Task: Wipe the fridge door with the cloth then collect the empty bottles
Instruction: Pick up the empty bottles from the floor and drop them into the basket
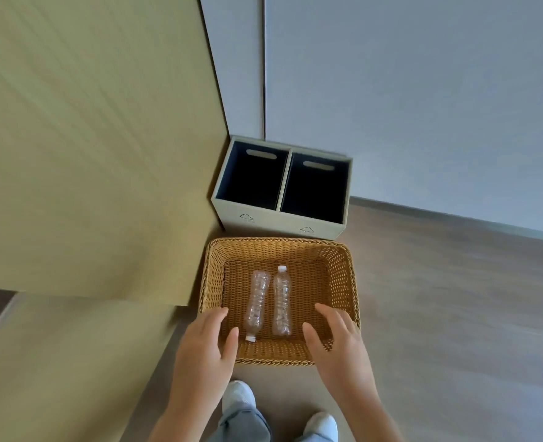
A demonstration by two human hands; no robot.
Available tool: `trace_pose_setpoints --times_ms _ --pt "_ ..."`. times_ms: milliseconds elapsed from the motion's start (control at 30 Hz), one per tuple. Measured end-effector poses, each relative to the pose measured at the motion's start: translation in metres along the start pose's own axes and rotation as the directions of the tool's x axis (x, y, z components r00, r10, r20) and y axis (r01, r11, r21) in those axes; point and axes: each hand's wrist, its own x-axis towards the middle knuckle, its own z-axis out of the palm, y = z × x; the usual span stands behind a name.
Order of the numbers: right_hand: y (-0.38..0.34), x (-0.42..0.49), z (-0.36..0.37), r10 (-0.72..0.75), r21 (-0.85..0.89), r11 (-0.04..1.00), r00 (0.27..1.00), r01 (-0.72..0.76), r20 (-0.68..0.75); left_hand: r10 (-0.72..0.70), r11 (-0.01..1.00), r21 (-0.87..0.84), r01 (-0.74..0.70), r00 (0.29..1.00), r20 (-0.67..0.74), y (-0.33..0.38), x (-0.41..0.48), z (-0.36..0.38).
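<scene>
Two clear, crumpled plastic bottles lie side by side in a woven wicker basket (337, 269) on the floor. The left bottle (256, 303) has its white cap toward me; the right bottle (282, 301) has its cap pointing away. My left hand (205, 342) hovers over the basket's near left corner with fingers straight and thumb spread, holding nothing. My right hand (337, 339) is over the near right corner, fingers relaxed and spread, also empty. Neither hand touches a bottle. No cloth is in view.
Behind the basket stands a two-compartment recycling bin (283, 218) with dark insides, set in the corner. A tall yellowish-green panel (98, 154) fills the left side, grey walls (423, 90) the right. Wooden floor (455, 314) extends right. My shoes (238, 397) are just below the basket.
</scene>
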Motion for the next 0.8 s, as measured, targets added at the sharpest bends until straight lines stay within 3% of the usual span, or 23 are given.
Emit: trace_pose_setpoints --times_ms 300,467,800 --pt "-0.089 -0.074 -0.104 -0.198 -0.137 0.975 0.960 0.173 -0.197 0.192 0.981 0.007 -0.193 0.968 -0.160 0.105 -0.022 -0.131" --pt "-0.113 -0.116 -0.160 -0.227 -0.148 0.970 0.928 0.191 -0.295 0.288 0.957 0.020 -0.289 0.940 -0.184 0.141 -0.045 -0.173" --pt "-0.148 -0.170 -0.241 -0.453 -0.303 0.881 0.834 0.363 -0.316 0.391 0.916 0.166 -0.365 0.906 -0.163 0.190 -0.110 -0.223"
